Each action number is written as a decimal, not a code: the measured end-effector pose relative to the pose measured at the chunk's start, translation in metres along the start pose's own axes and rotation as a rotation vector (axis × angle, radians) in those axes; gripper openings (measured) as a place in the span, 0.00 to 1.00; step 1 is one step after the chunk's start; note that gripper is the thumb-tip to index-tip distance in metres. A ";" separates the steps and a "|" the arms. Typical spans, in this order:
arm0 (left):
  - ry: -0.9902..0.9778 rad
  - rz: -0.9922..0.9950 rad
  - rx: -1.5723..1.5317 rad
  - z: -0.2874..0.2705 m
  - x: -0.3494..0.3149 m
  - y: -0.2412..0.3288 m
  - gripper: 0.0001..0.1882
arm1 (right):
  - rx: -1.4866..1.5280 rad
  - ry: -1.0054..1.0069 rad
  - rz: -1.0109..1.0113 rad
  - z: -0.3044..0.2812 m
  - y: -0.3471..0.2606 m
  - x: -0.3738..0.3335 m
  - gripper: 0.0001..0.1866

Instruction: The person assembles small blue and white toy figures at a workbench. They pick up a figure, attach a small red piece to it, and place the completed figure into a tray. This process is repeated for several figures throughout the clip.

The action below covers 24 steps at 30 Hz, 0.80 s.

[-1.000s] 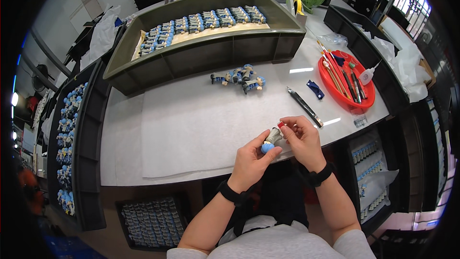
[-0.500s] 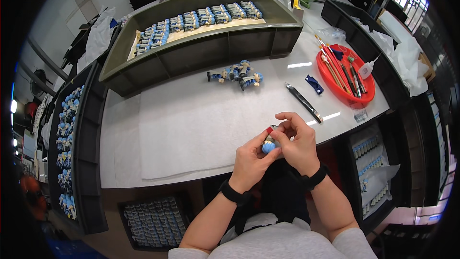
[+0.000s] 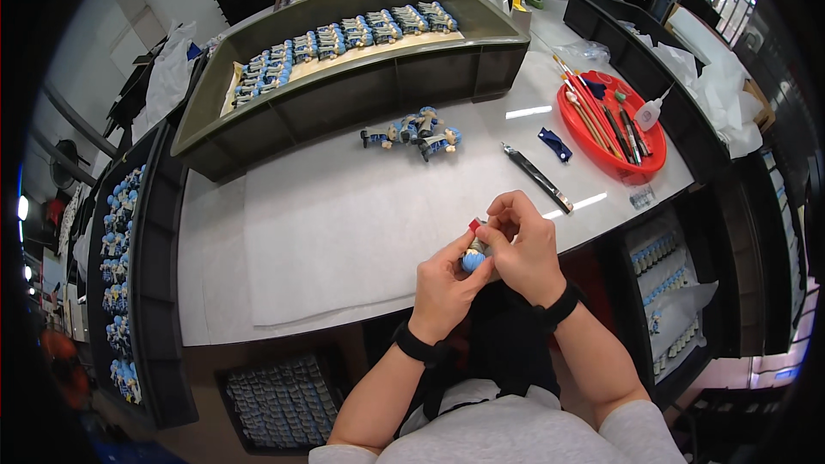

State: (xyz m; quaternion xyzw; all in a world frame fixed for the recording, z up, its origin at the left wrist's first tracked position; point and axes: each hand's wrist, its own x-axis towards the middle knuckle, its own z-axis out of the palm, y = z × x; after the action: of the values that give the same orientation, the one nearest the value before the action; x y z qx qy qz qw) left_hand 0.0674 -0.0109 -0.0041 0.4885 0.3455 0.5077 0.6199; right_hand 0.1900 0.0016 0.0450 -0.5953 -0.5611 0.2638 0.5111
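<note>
In the head view, a worker's two bare hands meet at the worktop's (image 3: 210, 275) near edge around a small blue-haired figurine (image 3: 472, 260), held head toward the body. The left hand's (image 3: 443, 283) grip pinches the figurine between thumb and fingers. The right hand (image 3: 526, 253) crowds in from the other side, thumb at a small red piece (image 3: 474, 224) by the figurine's far end; whether its grip is closed on that piece or on the figurine, one cannot tell.

The hold looks risky: a weak pinch on so slight a body could let it twist free and drop past the edge. Too hard a push from the right thumb might mark the surface or knock the red piece loose.

Both forearms rise from below and angle inward, a black band on each wrist. The left palm turns inward, thumb beside the blue hair; the right wrist leans left, its fingers arched above the thumb. Beyond lie a cluster of similar figurines (image 3: 412, 131) and a dark slim tool (image 3: 537, 177).
</note>
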 end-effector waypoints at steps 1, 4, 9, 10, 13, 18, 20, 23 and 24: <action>0.010 -0.023 -0.002 0.000 -0.001 0.000 0.24 | 0.005 -0.003 0.010 0.000 0.001 0.000 0.10; 0.009 -0.084 0.029 -0.001 -0.001 0.004 0.25 | -0.057 0.031 -0.013 -0.002 0.003 0.003 0.10; -0.027 -0.098 0.040 0.000 0.001 0.006 0.24 | -0.018 0.023 -0.010 -0.004 0.008 -0.004 0.09; -0.013 -0.103 0.054 0.000 0.000 0.007 0.24 | -0.035 0.040 -0.010 -0.007 0.011 0.001 0.09; 0.000 -0.094 0.073 0.002 -0.003 0.008 0.23 | -0.072 0.113 0.050 -0.026 0.025 0.001 0.09; 0.033 -0.062 0.105 0.005 -0.002 0.005 0.22 | -0.032 0.267 0.176 -0.074 0.045 -0.025 0.09; 0.047 -0.081 0.105 0.008 -0.003 0.010 0.22 | 0.062 0.332 0.178 -0.090 0.053 -0.034 0.09; 0.028 -0.052 0.172 0.010 -0.004 0.013 0.21 | 0.072 0.391 0.175 -0.108 0.058 -0.036 0.09; 0.032 -0.043 0.196 0.010 -0.005 0.014 0.21 | 0.105 0.382 0.193 -0.110 0.055 -0.034 0.10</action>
State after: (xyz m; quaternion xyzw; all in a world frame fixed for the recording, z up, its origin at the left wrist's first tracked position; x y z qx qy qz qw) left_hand 0.0712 -0.0180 0.0120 0.5309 0.4137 0.4658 0.5744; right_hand 0.3014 -0.0558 0.0236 -0.6579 -0.3802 0.2227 0.6108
